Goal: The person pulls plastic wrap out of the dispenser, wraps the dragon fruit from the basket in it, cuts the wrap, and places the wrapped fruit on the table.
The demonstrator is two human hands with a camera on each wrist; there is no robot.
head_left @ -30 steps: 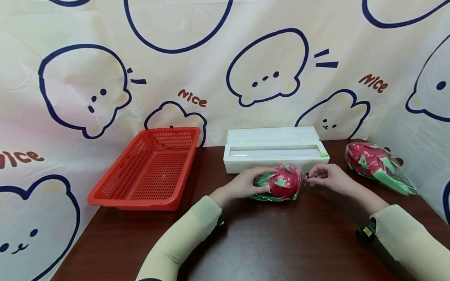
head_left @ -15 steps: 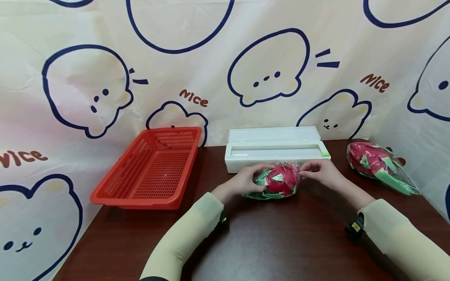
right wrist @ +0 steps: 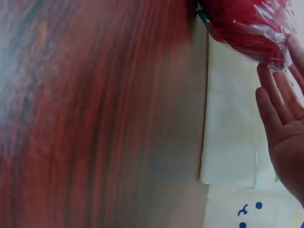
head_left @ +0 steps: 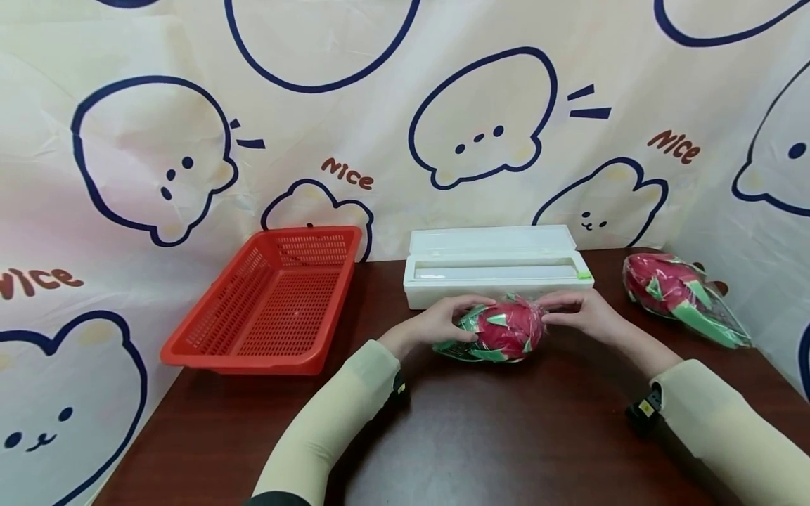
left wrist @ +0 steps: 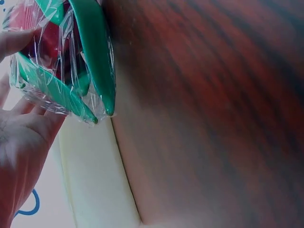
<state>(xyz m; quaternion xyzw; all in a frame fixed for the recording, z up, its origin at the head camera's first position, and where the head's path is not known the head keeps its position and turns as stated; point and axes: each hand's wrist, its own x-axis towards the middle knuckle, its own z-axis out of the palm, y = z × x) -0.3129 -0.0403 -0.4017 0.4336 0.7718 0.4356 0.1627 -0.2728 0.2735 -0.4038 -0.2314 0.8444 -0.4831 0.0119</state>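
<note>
A red dragon fruit [head_left: 509,332] with green scales, wrapped in clear plastic film, lies sideways low over the brown table in the head view. My left hand [head_left: 433,329] grips its leafy left end, thumb on the near side and fingers behind. In the left wrist view, green leaf tips [left wrist: 97,57] poke along under the crinkled film. At the fruit's rounded right end, my right hand [head_left: 588,315] holds the film with thumb and fingertips. The right wrist view shows that hand's fingers [right wrist: 273,90] at the gathered film on the red end.
Behind the fruit stands a white cling-film box [head_left: 493,288] with its lid raised. A red plastic basket [head_left: 316,362] is at the left. Another wrapped dragon fruit [head_left: 671,284] lies at the right, by the wall, with a small brown object [head_left: 719,288] partly behind it.
My right hand has moved left from the twisted film tail up against the fruit's right end, where its fingers now spread around it. My left hand has stayed on the leafy end.
</note>
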